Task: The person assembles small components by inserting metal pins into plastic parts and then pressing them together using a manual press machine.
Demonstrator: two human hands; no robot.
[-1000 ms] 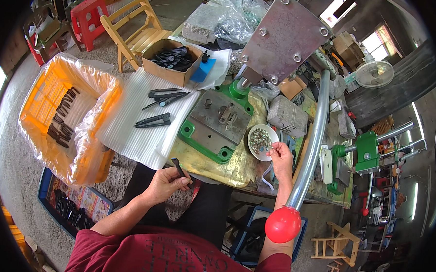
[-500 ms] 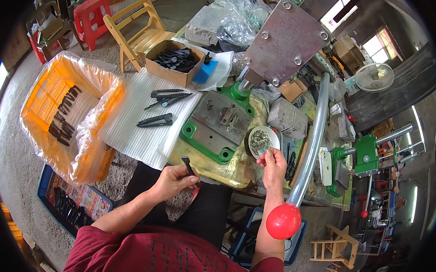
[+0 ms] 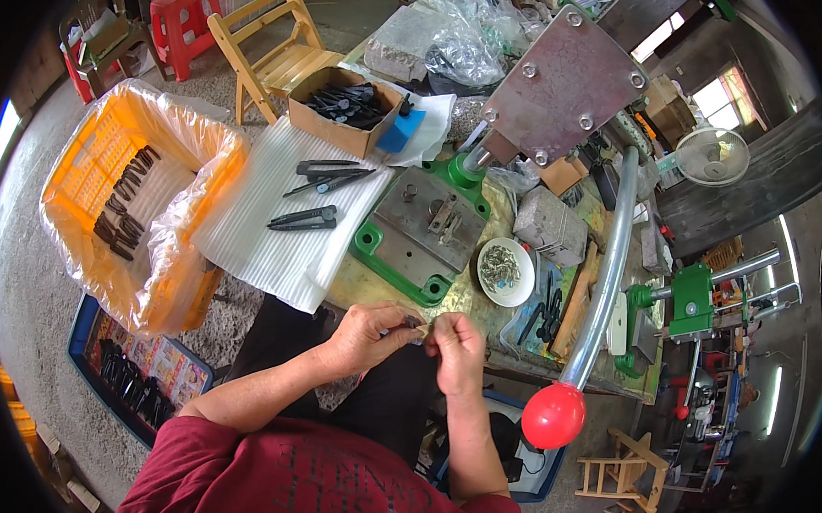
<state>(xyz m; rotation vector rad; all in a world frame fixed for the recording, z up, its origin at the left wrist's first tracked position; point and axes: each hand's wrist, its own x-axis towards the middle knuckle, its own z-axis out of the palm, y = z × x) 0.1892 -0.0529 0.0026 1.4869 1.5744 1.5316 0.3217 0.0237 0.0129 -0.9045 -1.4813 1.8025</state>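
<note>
Both my hands meet in front of the press, over my lap. My left hand (image 3: 366, 339) is closed around a small dark part (image 3: 402, 328), mostly hidden by the fingers. Beside it my right hand (image 3: 457, 352) pinches at the part's end; whatever lies in those fingertips is too small to make out. A white bowl (image 3: 523, 294) of small metal pieces stands beyond my right hand. Just ahead is the green-footed hand press (image 3: 418, 231), with a steel plate bed. Several black clip-like parts (image 3: 304, 219) lie on white foam sheet (image 3: 238, 226) to its left.
The press lever (image 3: 612, 265) comes down on the right, ending in a red ball (image 3: 553, 416). A cardboard box (image 3: 365, 143) of black parts sits at the back. On the left stands a yellow crate (image 3: 80, 173) lined with plastic. Stone blocks (image 3: 550, 224) rest right of the press.
My right hand has moved from the bowl leftward and nearer to me, meeting my left hand. My left hand has shifted right, and its black part is now mostly covered.
</note>
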